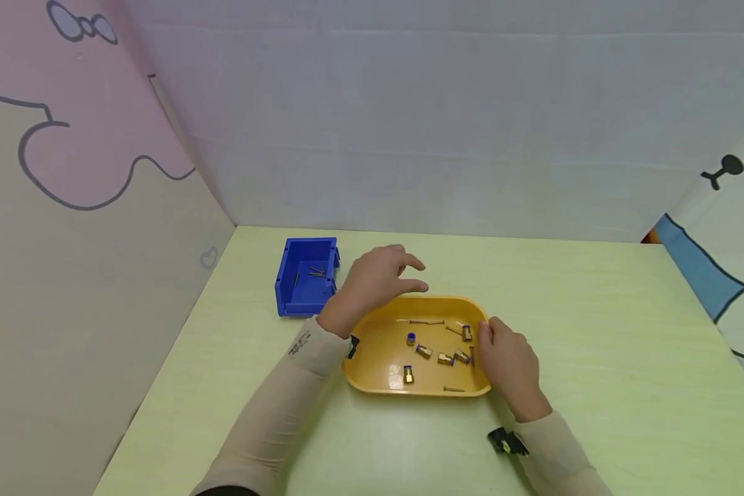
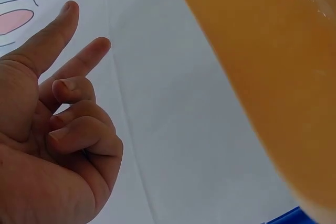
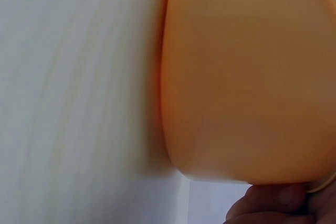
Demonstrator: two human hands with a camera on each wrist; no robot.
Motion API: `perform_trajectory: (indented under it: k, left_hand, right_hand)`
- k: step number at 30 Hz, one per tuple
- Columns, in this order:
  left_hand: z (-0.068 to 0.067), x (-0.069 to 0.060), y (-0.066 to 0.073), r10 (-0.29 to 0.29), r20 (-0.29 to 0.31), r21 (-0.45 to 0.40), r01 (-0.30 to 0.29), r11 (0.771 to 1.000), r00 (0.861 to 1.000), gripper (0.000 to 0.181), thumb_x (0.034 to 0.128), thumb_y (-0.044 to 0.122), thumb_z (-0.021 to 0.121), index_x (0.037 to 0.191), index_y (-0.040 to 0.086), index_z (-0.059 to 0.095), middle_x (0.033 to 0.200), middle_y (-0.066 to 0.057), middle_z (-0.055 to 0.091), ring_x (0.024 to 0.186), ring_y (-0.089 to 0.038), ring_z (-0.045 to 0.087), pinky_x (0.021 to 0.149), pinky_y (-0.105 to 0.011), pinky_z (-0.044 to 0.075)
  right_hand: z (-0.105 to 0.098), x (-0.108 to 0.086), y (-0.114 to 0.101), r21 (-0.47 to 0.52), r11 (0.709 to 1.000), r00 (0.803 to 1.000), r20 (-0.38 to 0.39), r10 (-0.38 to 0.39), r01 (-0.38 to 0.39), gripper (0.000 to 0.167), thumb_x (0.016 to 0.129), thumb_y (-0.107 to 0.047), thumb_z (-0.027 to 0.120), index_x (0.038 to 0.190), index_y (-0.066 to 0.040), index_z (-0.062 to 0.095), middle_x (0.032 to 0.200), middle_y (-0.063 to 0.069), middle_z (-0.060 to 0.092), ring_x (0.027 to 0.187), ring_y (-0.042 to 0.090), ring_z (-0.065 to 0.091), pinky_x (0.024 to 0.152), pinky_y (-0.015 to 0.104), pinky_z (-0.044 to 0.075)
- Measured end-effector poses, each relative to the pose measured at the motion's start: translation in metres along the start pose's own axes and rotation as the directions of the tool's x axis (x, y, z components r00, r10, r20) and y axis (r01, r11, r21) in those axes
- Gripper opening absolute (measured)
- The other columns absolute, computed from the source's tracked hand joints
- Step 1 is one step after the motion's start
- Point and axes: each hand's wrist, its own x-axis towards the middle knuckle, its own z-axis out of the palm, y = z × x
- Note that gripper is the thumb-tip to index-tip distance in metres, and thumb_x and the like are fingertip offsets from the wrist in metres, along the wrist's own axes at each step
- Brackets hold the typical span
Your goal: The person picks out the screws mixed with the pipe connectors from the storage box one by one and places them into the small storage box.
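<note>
A yellow tray (image 1: pixel 375 355) rests on the table, holding several brass fittings (image 1: pixel 424 351) with blue collars and a few screws (image 1: pixel 454 389). My right hand (image 1: pixel 511 362) grips the tray's right rim; in the right wrist view its fingers (image 3: pixel 268 200) are at the tray wall (image 3: pixel 247 77). Over the tray's far left edge hovers my left hand (image 1: pixel 378 275), thumb and index finger stretched apart. The left wrist view shows that hand (image 2: pixel 68 129) with its other fingers bent and nothing held.
A blue bin (image 1: pixel 306 308) stands just left of my left hand, with several screws (image 1: pixel 317 273) inside. Behind the pale green table (image 1: pixel 620 344) rises a white wall sheet (image 1: pixel 446 138). Printed panels (image 1: pixel 87 275) border both sides.
</note>
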Motion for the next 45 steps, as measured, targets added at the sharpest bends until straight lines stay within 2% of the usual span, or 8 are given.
perform_trajectory:
  k: [7, 12, 17, 24, 31, 39, 43, 45]
  left_hand:
    - [0.017, 0.003, 0.01, 0.051, 0.047, 0.009, -0.051, 0.999, 0.998, 0.037, 0.0878, 0.049, 0.073, 0.117, 0.026, 0.074, 0.085, 0.009, 0.055, 0.069, -0.011, 0.05, 0.06, -0.024, 0.041]
    - [0.03, 0.005, 0.013, 0.099, 0.09, -0.006, -0.099, 0.995, 0.991, 0.036, 0.0897, 0.042, 0.072, 0.12, 0.023, 0.075, 0.082, 0.007, 0.055, 0.067, -0.012, 0.049, 0.059, -0.023, 0.04]
    - [0.042, 0.006, 0.014, 0.107, 0.156, -0.021, -0.105, 0.994, 0.982, 0.035, 0.09, 0.038, 0.073, 0.121, 0.023, 0.074, 0.087, 0.008, 0.061, 0.07, -0.01, 0.052, 0.062, -0.022, 0.042]
    - [0.058, 0.006, 0.017, 0.136, 0.251, -0.022, -0.135, 0.991, 0.958, 0.034, 0.0911, 0.033, 0.073, 0.123, 0.022, 0.073, 0.114, 0.005, 0.072, 0.084, -0.007, 0.062, 0.072, -0.021, 0.048]
    - [0.069, 0.004, 0.022, 0.164, 0.31, -0.019, -0.167, 0.986, 0.936, 0.035, 0.0914, 0.033, 0.073, 0.124, 0.021, 0.073, 0.114, 0.006, 0.073, 0.088, -0.005, 0.064, 0.076, -0.02, 0.05]
    - [0.084, 0.01, 0.029, 0.179, 0.364, 0.059, -0.215, 0.975, 0.914, 0.034, 0.0932, 0.034, 0.071, 0.125, 0.022, 0.072, 0.115, 0.009, 0.072, 0.074, -0.001, 0.06, 0.075, -0.018, 0.048]
    - [0.091, 0.011, 0.03, 0.153, 0.368, 0.1, -0.203, 0.974, 0.917, 0.03, 0.0931, 0.032, 0.071, 0.121, 0.02, 0.074, 0.106, 0.008, 0.074, 0.058, -0.001, 0.058, 0.066, -0.018, 0.047]
    - [0.093, 0.011, 0.03, 0.143, 0.365, 0.112, -0.196, 0.974, 0.92, 0.03, 0.0931, 0.031, 0.071, 0.12, 0.019, 0.075, 0.107, 0.007, 0.074, 0.058, 0.0, 0.058, 0.068, -0.017, 0.047]
  right_hand:
    - [0.0, 0.0, -0.001, 0.002, 1.0, 1.0, 0.004, 0.005, -0.005, 0.038, 0.107, -0.032, 0.035, 0.079, -0.008, 0.045, 0.061, 0.007, 0.041, 0.048, 0.021, 0.042, 0.045, 0.031, 0.032]
    - [0.0, 0.0, -0.001, 0.003, 1.0, 1.0, 0.002, 0.002, -0.003, 0.039, 0.107, -0.033, 0.035, 0.079, -0.009, 0.045, 0.061, 0.007, 0.041, 0.048, 0.021, 0.042, 0.045, 0.031, 0.032]
    - [0.001, 0.001, 0.0, 0.001, 1.0, 1.0, 0.011, 0.013, -0.013, 0.039, 0.107, -0.033, 0.035, 0.08, -0.008, 0.045, 0.061, 0.007, 0.042, 0.048, 0.02, 0.043, 0.045, 0.031, 0.032]
    - [0.002, 0.001, 0.0, 0.001, 1.0, 1.0, 0.006, 0.005, -0.005, 0.038, 0.107, -0.032, 0.035, 0.079, -0.008, 0.045, 0.061, 0.006, 0.042, 0.047, 0.02, 0.042, 0.044, 0.031, 0.032]
    - [0.002, 0.002, 0.001, -0.003, 1.0, 1.0, 0.009, 0.005, -0.005, 0.039, 0.107, -0.032, 0.034, 0.08, -0.008, 0.046, 0.061, 0.006, 0.042, 0.048, 0.02, 0.042, 0.044, 0.031, 0.032]
    - [0.002, 0.002, 0.002, -0.002, 1.0, 1.0, 0.009, 0.003, -0.003, 0.04, 0.107, -0.033, 0.033, 0.079, -0.008, 0.046, 0.061, 0.006, 0.042, 0.048, 0.02, 0.042, 0.045, 0.031, 0.032]
    - [0.002, 0.003, 0.002, 0.003, 1.0, 1.0, 0.009, 0.003, -0.003, 0.04, 0.107, -0.033, 0.033, 0.079, -0.008, 0.045, 0.061, 0.006, 0.042, 0.048, 0.02, 0.042, 0.045, 0.03, 0.032]
    - [0.002, 0.003, 0.002, 0.006, 1.0, 1.0, 0.011, 0.003, -0.003, 0.04, 0.107, -0.033, 0.033, 0.079, -0.008, 0.045, 0.061, 0.006, 0.041, 0.048, 0.02, 0.042, 0.045, 0.03, 0.032]
